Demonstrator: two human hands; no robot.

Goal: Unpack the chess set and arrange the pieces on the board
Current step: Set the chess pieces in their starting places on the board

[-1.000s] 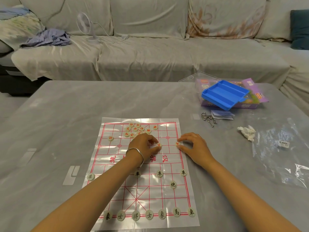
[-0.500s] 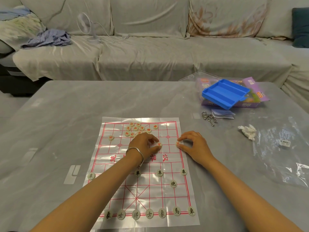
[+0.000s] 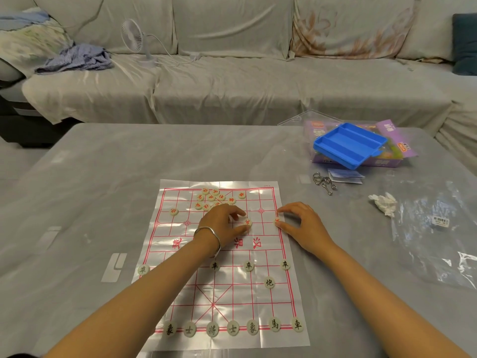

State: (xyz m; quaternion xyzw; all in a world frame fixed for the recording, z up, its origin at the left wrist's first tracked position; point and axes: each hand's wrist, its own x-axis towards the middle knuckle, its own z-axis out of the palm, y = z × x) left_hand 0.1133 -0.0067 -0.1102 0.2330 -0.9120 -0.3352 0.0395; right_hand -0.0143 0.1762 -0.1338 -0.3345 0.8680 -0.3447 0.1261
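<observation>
A plastic Chinese chess board (image 3: pixel 263 251) with red lines lies on the grey table. Black-lettered pieces (image 3: pixel 212 329) stand along its near rows. Several red-lettered pieces (image 3: pixel 211 198) sit in a loose pile at the far middle, and one lone red piece (image 3: pixel 174 211) rests at the far left. My left hand (image 3: pixel 222 224), with a silver bangle on the wrist, pinches a red piece (image 3: pixel 248 222) on the board's soldier row. My right hand (image 3: pixel 299 223) pinches another red piece (image 3: pixel 277 220) at the right edge line.
A blue tray (image 3: pixel 348 144) lies on a purple box (image 3: pixel 395 140) at the far right. Metal ring puzzles (image 3: pixel 324 182), a crumpled tissue (image 3: pixel 384 205) and a clear plastic bag (image 3: pixel 438 233) lie right of the board. A sofa with a small fan (image 3: pixel 133 38) stands behind the table.
Almost nothing has moved. Both hands stay on the same two red pieces, with only tiny finger shifts.
</observation>
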